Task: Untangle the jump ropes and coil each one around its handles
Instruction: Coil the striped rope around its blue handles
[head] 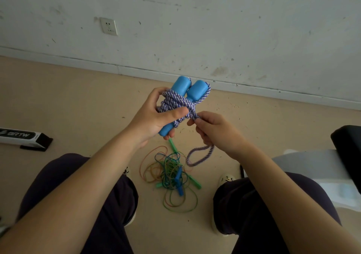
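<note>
Purple-and-white braided jump rope (176, 102) is nearly coiled around its two thick blue foam handles (188, 88), which the left hand (156, 115) grips, thumb pressing the wraps. Right hand (213, 130) pinches the rope's free end just beside them (a short loop hangs below). Next, probably: tucking that tail. On the floor (78, 101) nearer, thin coloured ropes (170, 173) remain tangled.

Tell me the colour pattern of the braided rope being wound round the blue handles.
Purple and white twisted braid, clearest in the head view.
</note>
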`<state>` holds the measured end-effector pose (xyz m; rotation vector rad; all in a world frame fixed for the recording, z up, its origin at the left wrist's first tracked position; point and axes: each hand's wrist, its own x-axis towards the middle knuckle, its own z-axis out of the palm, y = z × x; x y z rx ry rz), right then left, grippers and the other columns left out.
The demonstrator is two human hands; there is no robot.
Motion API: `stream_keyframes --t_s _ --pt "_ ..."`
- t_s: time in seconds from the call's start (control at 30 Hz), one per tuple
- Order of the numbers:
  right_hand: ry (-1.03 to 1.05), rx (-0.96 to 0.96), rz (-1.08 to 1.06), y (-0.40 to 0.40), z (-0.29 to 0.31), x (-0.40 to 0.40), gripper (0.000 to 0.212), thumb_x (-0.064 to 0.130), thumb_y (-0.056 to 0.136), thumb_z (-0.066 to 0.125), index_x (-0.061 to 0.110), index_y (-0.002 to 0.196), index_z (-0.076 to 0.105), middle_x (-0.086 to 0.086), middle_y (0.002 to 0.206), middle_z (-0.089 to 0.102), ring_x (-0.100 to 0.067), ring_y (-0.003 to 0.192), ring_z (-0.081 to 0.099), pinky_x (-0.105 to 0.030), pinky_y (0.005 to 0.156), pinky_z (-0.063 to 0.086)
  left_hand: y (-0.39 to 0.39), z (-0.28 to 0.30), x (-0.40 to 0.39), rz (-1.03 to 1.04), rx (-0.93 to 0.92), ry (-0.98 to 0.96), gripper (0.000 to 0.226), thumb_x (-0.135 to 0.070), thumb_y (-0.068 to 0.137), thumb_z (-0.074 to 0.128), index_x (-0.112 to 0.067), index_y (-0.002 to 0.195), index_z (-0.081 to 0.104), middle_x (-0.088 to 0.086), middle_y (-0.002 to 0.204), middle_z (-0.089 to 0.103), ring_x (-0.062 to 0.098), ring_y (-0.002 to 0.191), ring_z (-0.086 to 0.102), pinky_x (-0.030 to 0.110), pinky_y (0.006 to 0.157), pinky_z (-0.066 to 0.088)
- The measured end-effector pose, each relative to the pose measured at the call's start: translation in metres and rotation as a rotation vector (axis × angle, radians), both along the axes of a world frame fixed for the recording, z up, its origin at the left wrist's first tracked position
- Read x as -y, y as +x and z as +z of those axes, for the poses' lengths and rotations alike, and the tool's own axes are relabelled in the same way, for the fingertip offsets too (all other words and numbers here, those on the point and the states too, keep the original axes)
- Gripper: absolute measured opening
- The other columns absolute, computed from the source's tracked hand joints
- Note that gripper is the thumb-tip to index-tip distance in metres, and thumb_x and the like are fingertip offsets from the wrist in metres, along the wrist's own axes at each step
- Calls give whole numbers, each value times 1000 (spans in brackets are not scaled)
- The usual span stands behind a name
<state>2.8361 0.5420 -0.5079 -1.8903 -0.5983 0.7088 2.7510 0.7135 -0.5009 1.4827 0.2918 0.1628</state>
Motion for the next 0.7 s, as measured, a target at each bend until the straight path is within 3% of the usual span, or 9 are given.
stream_keyframes --t_s 0.13,0.27,0.5,0.7 --pt "-56 122 3 -1 6 -2 26 29 103 45 23 85 63 7 61 44 0 44 37 -21 50 31 1 1 1 50 -3 33 58 -35 66 82 -32 115 50 7 70 67 23 43 55 29 42 45" --pt "-84 238 6 0 10 -2 30 29 102 46 25 75 58 9 59 46 0 46 41 -23 55 34 3 2 -1 128 17 28 54 -24 78 82 -37 122 54 5 72 70 23 43 54 27 41 44" --pt "-82 292 -2 -1 12 4 31 27 101 49 21 71 56 10 58 47 -2 44 39 -22 52 34 7 -7 -4 212 -32 160 52 -27 81 82 -38 124 55 8 75 70 26 46 57 29 43 44" --pt "-83 314 9 2 14 17 30 33 97 57 22 69 58 6 58 46 -5 46 37 -21 50 33 3 -14 -5 -57 -212 350 59 -29 81 82 -36 131 53 7 76 70 23 49 60 28 42 46"
